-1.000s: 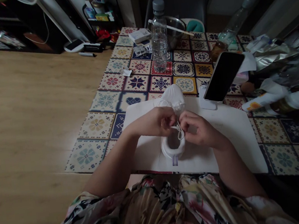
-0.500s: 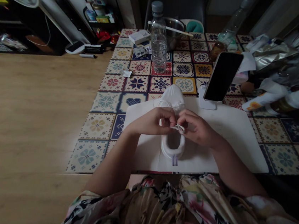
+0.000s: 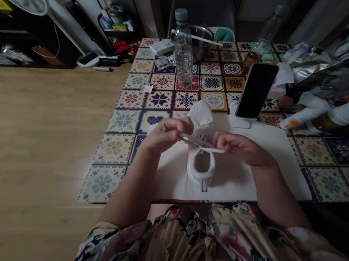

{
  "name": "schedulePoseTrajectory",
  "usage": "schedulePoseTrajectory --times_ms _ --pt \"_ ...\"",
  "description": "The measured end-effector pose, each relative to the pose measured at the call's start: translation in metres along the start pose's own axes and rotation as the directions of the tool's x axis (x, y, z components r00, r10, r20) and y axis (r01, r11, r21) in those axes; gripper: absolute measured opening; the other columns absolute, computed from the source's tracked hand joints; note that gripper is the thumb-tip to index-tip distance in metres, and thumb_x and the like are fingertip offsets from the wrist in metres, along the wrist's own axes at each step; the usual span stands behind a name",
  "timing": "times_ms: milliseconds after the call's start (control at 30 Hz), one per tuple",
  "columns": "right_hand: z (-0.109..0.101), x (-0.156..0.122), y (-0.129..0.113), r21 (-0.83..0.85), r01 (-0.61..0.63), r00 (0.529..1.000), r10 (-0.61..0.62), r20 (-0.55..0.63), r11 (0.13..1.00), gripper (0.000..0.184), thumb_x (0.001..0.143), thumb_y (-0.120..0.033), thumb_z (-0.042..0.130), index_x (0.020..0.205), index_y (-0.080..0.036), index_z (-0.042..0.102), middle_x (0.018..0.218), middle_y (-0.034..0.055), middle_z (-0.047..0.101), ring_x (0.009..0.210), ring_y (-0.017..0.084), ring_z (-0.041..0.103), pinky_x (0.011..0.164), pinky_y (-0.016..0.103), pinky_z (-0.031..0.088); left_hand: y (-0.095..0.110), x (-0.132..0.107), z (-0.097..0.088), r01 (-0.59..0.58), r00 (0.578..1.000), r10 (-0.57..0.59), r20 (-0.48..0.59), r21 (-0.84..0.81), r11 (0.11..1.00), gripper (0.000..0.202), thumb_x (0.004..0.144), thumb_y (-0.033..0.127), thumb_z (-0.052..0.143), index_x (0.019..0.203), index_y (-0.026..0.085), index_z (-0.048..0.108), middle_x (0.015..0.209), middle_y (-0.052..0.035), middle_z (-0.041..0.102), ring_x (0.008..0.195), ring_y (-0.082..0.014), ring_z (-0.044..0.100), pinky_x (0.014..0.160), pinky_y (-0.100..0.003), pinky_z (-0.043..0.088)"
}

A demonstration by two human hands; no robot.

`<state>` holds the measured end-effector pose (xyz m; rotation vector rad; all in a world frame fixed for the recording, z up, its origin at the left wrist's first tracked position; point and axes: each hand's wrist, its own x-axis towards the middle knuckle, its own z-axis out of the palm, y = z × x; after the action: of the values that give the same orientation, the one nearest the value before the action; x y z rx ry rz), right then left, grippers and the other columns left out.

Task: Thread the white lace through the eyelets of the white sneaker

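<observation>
currently, one white shoe (image 3: 205,123) sits on a white sheet (image 3: 236,182) at the near edge of the table (image 3: 215,100), toe toward the far edge, heel toward the near edge. the left hand (image 3: 171,133) pinches the lace (image 3: 201,145) between thumb and fingers, to the left of the shoe. the right hand (image 3: 237,146) has its fingers curled and pinches the lace to the right. the lace spans the gap between both hands, over the shoe; exact strands cannot be told. a phone (image 3: 257,90) leans on a stand (image 3: 240,121) at the sheet's far edge. toward the table's far edge a bottle (image 3: 183,54) stands upright, a bowl (image 3: 201,48) just behind it. a box (image 3: 162,47) lies near the far left corner.
</observation>
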<state>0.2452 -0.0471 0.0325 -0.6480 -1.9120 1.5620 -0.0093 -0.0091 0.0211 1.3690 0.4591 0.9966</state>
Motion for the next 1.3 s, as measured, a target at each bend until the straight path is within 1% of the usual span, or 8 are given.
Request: schedulePoseTrajectory --times_ms 200,333,433,533,633,733,933,1300 --pt "0.001 0.000 0.003 0.087 0.027 0.951 0.001 -0.309 0.996 0.045 0.089 -0.066 0.051 0.074 -0.024 0.047 0.077 0.0033 0.052 0.080 0.021 0.053 0.076 0.037 0.046 0.002 0.000 0.001 -0.056 0.894 0.080 -0.440 0.067 0.996 0.070 0.061 0.093 0.049 0.058 0.023 0.047 0.061 0.0003 0.028 0.060 -0.0153 0.037 0.056 -0.032 0.041" --pt "-0.001 0.004 -0.004 0.098 0.181 0.842 -0.103 -0.530 0.979 0.040 0.090 -0.062 0.051 0.077 -0.027 0.039 0.057 -0.0046 0.035 0.057 0.018 0.047 0.063 0.034 0.046 -0.001 -0.007 -0.007 -0.101 0.831 0.179 -0.527 0.174 0.980 0.065 0.072 0.091 0.038 0.080 0.032 0.063 0.064 -0.0008 0.036 0.060 -0.0152 0.039 0.054 -0.031 0.042" --pt "-0.002 0.005 -0.002 0.103 0.280 0.750 -0.150 -0.645 0.955 0.030 0.094 -0.053 0.052 0.081 -0.028 0.042 0.055 -0.0073 0.029 0.044 0.012 0.033 0.047 0.026 0.035 -0.001 -0.013 -0.009 -0.105 0.883 0.157 -0.442 0.141 0.984 0.059 0.071 0.086 0.050 0.079 0.030 0.064 0.059 0.0015 0.035 0.051 -0.0114 0.039 0.045 -0.027 0.038" --pt "0.005 0.006 0.007 0.007 0.239 0.675 -0.161 -0.720 0.971 0.026 0.095 -0.051 0.052 0.083 -0.028 0.048 0.058 -0.0067 0.038 0.043 0.010 0.031 0.042 0.023 0.028 0.003 -0.011 0.002 -0.039 0.981 0.046 -0.187 0.045 0.998 0.046 0.065 0.066 0.076 0.069 0.022 0.065 0.053 0.0031 0.044 0.044 -0.0080 0.044 0.041 -0.024 0.039" --pt "0.018 0.007 0.014 -0.238 0.061 0.704 -0.211 -0.678 0.969 0.019 0.093 -0.044 0.060 0.085 -0.026 0.058 0.067 -0.0027 0.055 0.054 0.012 0.049 0.049 0.025 0.039 0.004 -0.003 0.023 0.210 0.978 -0.210 0.002 -0.023 0.978 0.034 0.066 0.042 0.085 0.086 0.018 0.073 0.063 -0.0002 0.063 0.052 -0.0095 0.059 0.048 -0.022 0.045" --pt "0.027 0.009 0.015 -0.533 0.066 0.824 -0.347 -0.448 0.844 0.005 0.092 -0.026 0.060 0.091 -0.025 0.065 0.078 0.0008 0.066 0.069 0.016 0.062 0.064 0.029 0.049 -0.001 0.004 0.041 0.281 0.958 -0.286 -0.026 -0.109 0.953 0.043 0.062 0.038 0.088 0.094 0.015 0.072 0.061 0.0025 0.064 0.051 -0.0080 0.058 0.049 -0.020 0.046" --pt "0.031 0.010 0.009 -0.602 0.056 0.859 -0.346 -0.377 0.796 0.008 0.092 -0.025 0.057 0.095 -0.023 0.064 0.081 0.0029 0.067 0.070 0.016 0.061 0.062 0.029 0.047 -0.008 0.005 0.050 0.221 0.945 -0.231 -0.231 -0.070 0.973 0.039 0.059 0.042 0.090 0.073 0.013 0.068 0.056 0.0037 0.060 0.047 -0.0057 0.052 0.047 -0.018 0.042" --pt "0.035 0.008 0.015 -0.276 -0.009 0.678 -0.197 -0.708 0.961 0.013 0.091 -0.033 0.062 0.083 -0.023 0.059 0.070 -0.0020 0.058 0.062 0.013 0.054 0.057 0.025 0.045 -0.009 0.004 0.049 0.189 0.976 -0.187 -0.110 0.000 0.982 0.033 0.063 0.037 0.087 0.070 0.013 0.065 0.062 0.0006 0.064 0.057 -0.0078 0.057 0.057 -0.020 0.048"
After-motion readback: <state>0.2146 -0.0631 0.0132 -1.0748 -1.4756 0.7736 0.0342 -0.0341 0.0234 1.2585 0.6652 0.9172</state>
